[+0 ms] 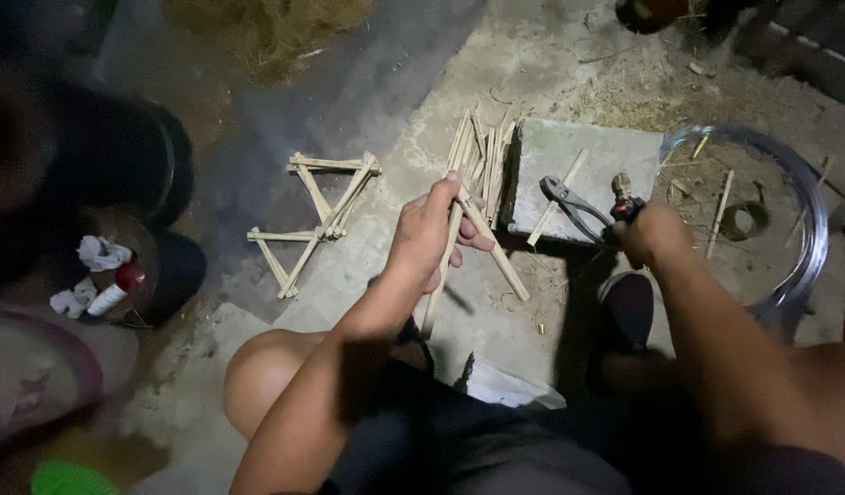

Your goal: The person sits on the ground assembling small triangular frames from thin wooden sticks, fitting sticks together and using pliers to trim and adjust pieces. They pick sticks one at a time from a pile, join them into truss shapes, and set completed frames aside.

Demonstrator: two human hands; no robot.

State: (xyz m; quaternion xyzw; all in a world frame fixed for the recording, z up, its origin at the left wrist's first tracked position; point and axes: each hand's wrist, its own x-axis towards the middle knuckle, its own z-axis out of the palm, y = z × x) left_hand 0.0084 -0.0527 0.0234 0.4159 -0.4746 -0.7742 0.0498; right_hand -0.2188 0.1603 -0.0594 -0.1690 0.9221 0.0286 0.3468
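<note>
The left hand (431, 229) grips crossed bamboo sticks (477, 238) in closed fingers while the right hand (647, 234) clenches pincers (569, 203), which must next close on the crossing.

arms: bare, no sleeves | knee: bare | shorts: dark | footwear: dark (627, 316)

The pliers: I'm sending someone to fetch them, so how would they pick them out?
Find the flat grey stone slab right of the loose bamboo sticks. The pliers lie across its near edge, handles gripped by the right hand. They are the only dark metal tool there, jaws pointing left; everything beside them is pale wood.
</note>
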